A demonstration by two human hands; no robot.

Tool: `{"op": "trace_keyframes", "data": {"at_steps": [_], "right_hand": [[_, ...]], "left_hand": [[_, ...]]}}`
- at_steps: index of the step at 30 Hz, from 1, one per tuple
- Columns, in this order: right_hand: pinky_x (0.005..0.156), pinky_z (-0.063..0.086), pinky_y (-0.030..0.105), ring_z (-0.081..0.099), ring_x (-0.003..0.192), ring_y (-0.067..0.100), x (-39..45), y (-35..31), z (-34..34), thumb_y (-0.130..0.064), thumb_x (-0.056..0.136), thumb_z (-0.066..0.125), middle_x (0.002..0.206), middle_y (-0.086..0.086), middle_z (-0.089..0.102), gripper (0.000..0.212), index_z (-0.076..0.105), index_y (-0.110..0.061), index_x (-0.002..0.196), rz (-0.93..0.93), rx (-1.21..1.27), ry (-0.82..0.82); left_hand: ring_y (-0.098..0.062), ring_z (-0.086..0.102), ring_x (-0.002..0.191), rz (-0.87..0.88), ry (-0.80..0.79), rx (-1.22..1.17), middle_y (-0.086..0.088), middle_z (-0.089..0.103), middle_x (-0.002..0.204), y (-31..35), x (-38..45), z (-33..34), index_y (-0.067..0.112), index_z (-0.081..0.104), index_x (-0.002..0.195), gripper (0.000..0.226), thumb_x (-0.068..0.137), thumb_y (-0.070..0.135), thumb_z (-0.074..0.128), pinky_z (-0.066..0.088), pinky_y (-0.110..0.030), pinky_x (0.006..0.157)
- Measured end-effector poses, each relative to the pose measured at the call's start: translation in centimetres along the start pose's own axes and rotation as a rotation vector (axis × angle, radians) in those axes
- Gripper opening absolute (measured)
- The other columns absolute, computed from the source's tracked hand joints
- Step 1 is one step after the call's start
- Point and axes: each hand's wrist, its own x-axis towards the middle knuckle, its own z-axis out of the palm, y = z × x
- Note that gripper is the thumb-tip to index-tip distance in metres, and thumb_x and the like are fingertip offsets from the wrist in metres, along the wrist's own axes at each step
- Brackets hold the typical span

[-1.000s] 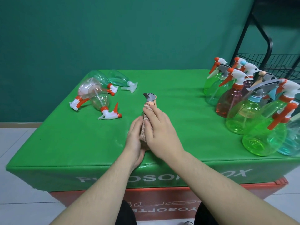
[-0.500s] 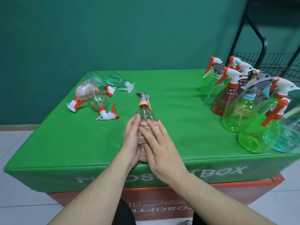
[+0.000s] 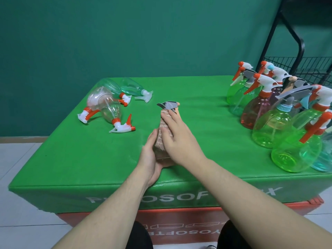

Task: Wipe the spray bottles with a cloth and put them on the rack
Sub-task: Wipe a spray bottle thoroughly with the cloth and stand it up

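A clear spray bottle with a grey trigger head stands tilted in the middle of the green table. My left hand grips its lower body from the left. My right hand presses a pinkish knitted cloth around the bottle's upper body, fingers curled over it up to the neck. Most of the bottle is hidden by the cloth and my hands. The black wire rack stands behind the table's far right corner.
Several bottles lie on their sides at the table's far left. Several upright green, pink and blue bottles crowd the right side. The table's front edge lies just below my hands.
My right hand has slid the cloth up the bottle from its lower body to the neck. My left hand still holds the bottle's base.
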Motion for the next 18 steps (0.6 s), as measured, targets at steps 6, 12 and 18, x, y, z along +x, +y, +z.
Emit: {"op": "trace_keyframes", "data": {"at_steps": [6, 12, 18], "right_hand": [[0.123, 0.023, 0.030, 0.025, 0.151, 0.011, 0.2, -0.3, 0.5, -0.029, 0.105, 0.043, 0.164, -0.005, 0.031, 0.048, 0.044, -0.024, 0.153, 0.088, 0.054, -0.002], [0.119, 0.032, 0.038, 0.037, 0.145, 0.019, -2.0, 0.6, 1.0, -0.038, 0.101, 0.031, 0.160, 0.000, 0.038, 0.055, 0.047, -0.019, 0.150, -0.079, -0.130, 0.050], [0.120, 0.029, 0.048, 0.028, 0.151, 0.028, -5.1, 1.9, 1.3, -0.036, 0.106, 0.031, 0.165, 0.005, 0.028, 0.053, 0.036, -0.022, 0.156, -0.178, -0.290, 0.035]], "left_hand": [[-0.023, 0.075, 0.095, -0.003, 0.041, -0.022, -0.006, 0.076, 0.119, 0.1, -0.1, 0.1, 0.021, 0.065, 0.134, 0.045, 0.106, 0.047, 0.040, 0.061, -0.044, 0.071], [-0.021, 0.067, 0.121, 0.039, 0.040, 0.031, -0.007, 0.069, 0.134, 0.0, -0.4, 0.3, 0.023, 0.058, 0.143, 0.054, 0.101, 0.055, 0.048, 0.061, -0.037, 0.087], [-0.031, 0.066, 0.124, 0.139, 0.063, 0.036, -0.016, 0.069, 0.132, -0.3, -0.2, 0.3, 0.012, 0.049, 0.146, 0.073, 0.089, 0.052, 0.069, 0.052, -0.045, 0.106]]}}
